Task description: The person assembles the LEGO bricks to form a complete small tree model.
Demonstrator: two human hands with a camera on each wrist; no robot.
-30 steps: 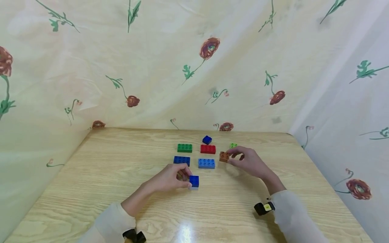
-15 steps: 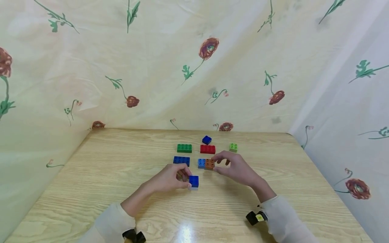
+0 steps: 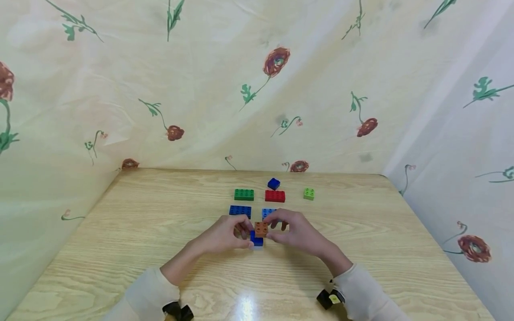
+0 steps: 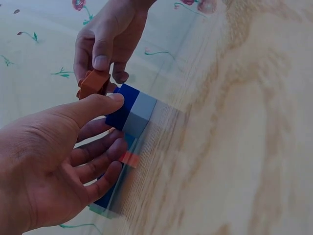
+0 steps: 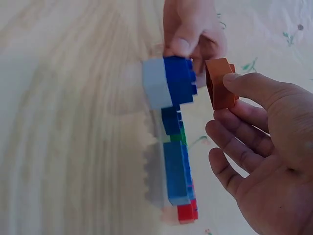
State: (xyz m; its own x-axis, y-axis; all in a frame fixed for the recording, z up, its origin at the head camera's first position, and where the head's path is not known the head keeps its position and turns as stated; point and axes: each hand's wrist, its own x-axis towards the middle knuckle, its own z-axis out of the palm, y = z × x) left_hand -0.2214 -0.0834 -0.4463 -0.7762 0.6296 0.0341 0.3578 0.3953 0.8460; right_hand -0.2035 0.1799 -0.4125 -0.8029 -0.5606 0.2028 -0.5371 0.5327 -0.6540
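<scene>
My left hand [image 3: 225,234] pinches a two-brick stack between thumb and fingers on the table. A dark blue brick [image 5: 179,81] forms its top and a pale grey-blue brick [image 5: 155,83] its base. In my right hand [image 3: 299,229] is a small orange-brown brick [image 3: 261,229], gripped by thumb and fingertips. The right wrist view shows this brick held just above the dark blue studs, with a gap between. Beyond the stack lies a light blue brick [image 3: 268,213], partly covered by the right hand in the head view.
A long dark blue brick [image 3: 240,211], a green brick [image 3: 244,195] and a red brick [image 3: 275,196] lie farther back on the wooden table [image 3: 160,191]. A small blue brick [image 3: 274,183] sits behind the red one. Off to the right is a lime green brick [image 3: 308,194].
My right hand has carried the orange-brown brick leftward and nearer, from beside the light blue brick to over the stack. The left hand has stayed in place on the stack.
</scene>
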